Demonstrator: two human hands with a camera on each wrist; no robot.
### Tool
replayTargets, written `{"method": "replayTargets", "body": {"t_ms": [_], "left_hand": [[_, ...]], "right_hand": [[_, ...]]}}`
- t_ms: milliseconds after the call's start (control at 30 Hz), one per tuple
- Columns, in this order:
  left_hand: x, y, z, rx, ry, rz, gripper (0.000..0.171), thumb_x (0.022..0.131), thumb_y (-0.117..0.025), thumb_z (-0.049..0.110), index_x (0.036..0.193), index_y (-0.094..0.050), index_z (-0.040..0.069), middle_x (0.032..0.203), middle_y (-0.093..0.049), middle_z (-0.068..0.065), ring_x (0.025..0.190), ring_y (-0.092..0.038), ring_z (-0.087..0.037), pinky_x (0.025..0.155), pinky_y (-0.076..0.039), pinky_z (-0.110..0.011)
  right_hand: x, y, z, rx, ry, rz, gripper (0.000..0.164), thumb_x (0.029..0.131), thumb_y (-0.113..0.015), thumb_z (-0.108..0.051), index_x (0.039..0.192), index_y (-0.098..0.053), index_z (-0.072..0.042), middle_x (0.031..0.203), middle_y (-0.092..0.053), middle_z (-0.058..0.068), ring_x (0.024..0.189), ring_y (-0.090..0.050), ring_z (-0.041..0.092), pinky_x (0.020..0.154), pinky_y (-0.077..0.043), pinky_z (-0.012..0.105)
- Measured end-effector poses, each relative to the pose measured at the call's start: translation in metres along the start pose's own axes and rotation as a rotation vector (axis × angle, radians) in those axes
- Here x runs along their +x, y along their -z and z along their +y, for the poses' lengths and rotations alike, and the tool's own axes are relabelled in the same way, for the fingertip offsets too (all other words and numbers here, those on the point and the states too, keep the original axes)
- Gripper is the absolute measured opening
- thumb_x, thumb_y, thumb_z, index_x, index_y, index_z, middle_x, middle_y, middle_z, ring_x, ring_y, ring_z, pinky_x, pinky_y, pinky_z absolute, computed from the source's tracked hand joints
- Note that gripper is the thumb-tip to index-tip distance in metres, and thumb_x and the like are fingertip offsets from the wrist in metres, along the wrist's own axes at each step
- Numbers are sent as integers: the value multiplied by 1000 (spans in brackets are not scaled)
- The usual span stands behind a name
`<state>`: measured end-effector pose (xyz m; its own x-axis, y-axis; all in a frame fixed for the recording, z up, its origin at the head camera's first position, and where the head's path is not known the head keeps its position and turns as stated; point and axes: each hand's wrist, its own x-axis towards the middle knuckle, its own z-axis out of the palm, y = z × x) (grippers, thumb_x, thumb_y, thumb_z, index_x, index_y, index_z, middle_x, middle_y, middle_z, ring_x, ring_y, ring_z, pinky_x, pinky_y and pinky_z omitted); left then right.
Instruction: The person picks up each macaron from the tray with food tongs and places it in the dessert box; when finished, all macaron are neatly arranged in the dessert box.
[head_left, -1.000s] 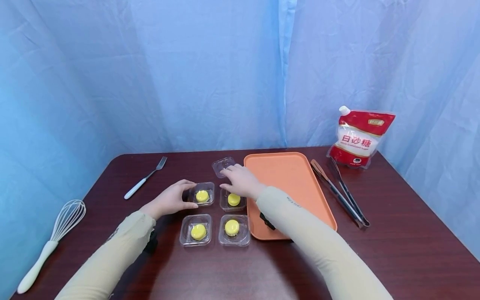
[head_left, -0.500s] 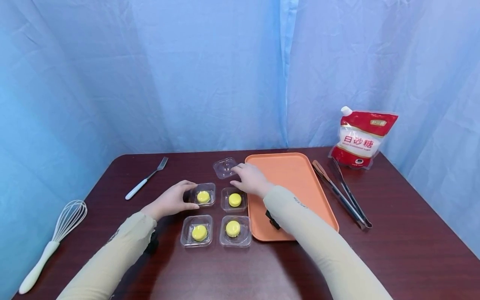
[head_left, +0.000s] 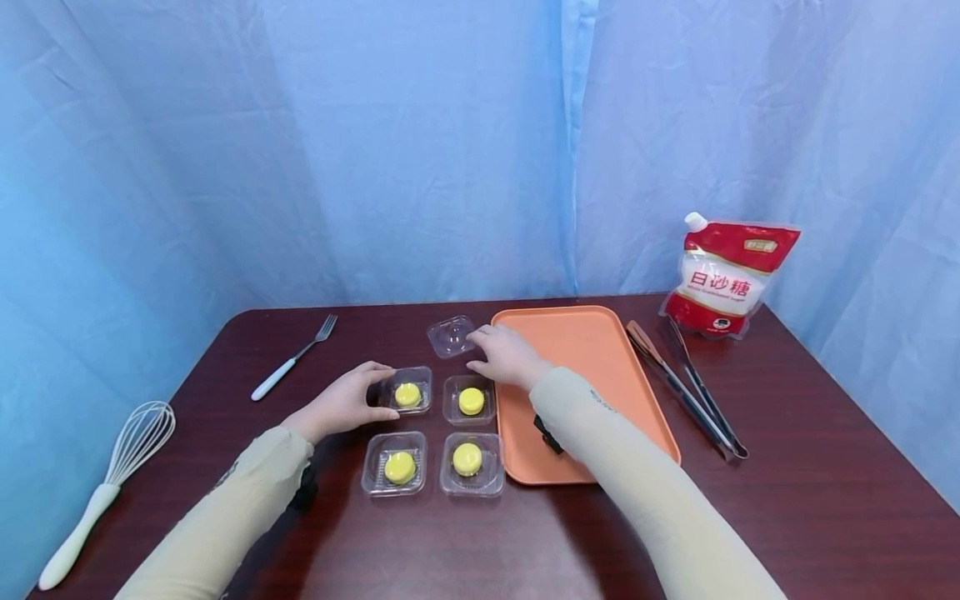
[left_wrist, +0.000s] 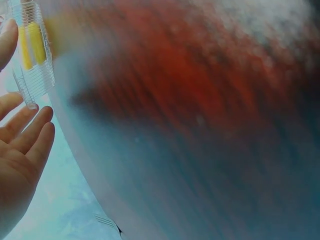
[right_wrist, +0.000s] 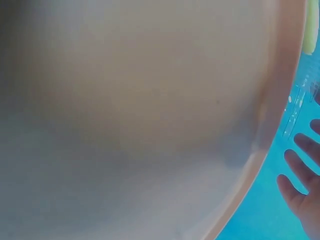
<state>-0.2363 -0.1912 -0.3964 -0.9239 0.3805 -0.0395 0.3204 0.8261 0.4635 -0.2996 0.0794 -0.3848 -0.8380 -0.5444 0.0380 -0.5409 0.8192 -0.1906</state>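
Note:
Several clear square plastic boxes stand in two rows mid-table, each holding a round yellow macaron. At the back-left box (head_left: 422, 385), my left hand (head_left: 341, 402) spans the sides, thumb at the front and fingers at the back. The left wrist view shows that box (left_wrist: 42, 80) with its macaron (left_wrist: 36, 42) between thumb and fingers. My right hand (head_left: 510, 358) hovers over the tray's left edge, fingers extended beside a clear lid (head_left: 452, 337) behind the back-right box (head_left: 452, 408). In front are the front-left box (head_left: 375, 479) and front-right box (head_left: 491, 479).
An orange tray (head_left: 592, 342) lies right of the boxes, partly under my right arm. Tongs (head_left: 693, 392) and a red sugar pouch (head_left: 716, 279) are farther right. A fork (head_left: 292, 358) and a whisk (head_left: 105, 496) lie at the left.
My right hand has drawn back to the right from over the back-right box and lid, uncovering that macaron. The left hand has kept its place at the back-left box.

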Motion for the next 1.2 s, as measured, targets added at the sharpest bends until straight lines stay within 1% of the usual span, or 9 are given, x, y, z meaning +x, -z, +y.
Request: {"method": "replayTargets", "body": {"t_ms": [133,467,800,933,1000,1200], "left_hand": [[0,0,0,-2,-5,0,71,80,-76,33,137,-48,2,136,-47,-19,123,-49,-34,99,-44,-49],[-2,-1,0,-7,-22,15,70,80,-75,33,137,-48,1,135,-48,-18,122,-50,-34,99,-45,-48],[-2,-1,-1,-12,-32,17,71,80,-75,33,137,-48,1,135,-48,-18,122,-50,-34,98,-45,-48],[-3,-1,-1,-6,-32,17,70,80,-75,32,137,-48,1,135,-48,-19,122,-50,-34,98,-45,-48],[-3,-1,-1,-2,-30,18,70,80,-75,32,137,-48,1,135,-48,-19,122,-50,-34,98,-45,-48],[-2,-2,-1,6,-25,18,70,80,-75,32,137,-48,1,135,-47,-19,122,-50,-34,98,-45,-49]], "right_hand": [[3,2,0,5,2,-23,51,92,-62,-30,135,-51,-7,134,-53,12,123,-49,28,105,-40,41],[12,1,-1,-8,-40,-105,53,93,-60,-31,140,-46,-13,142,-46,9,128,-46,26,107,-38,40],[17,-3,-4,15,-49,-128,51,94,-60,-23,142,-45,-14,143,-45,9,129,-47,24,106,-40,37],[18,-6,-5,24,-57,-119,49,93,-61,-16,140,-47,-13,142,-47,10,128,-48,24,105,-42,37],[19,-8,-4,30,-58,-102,47,93,-61,-13,138,-49,-13,138,-50,10,124,-51,23,101,-45,35],[16,-9,-2,58,-29,-5,33,92,-60,-8,125,-61,-10,118,-61,8,107,-60,21,89,-51,32]]}}
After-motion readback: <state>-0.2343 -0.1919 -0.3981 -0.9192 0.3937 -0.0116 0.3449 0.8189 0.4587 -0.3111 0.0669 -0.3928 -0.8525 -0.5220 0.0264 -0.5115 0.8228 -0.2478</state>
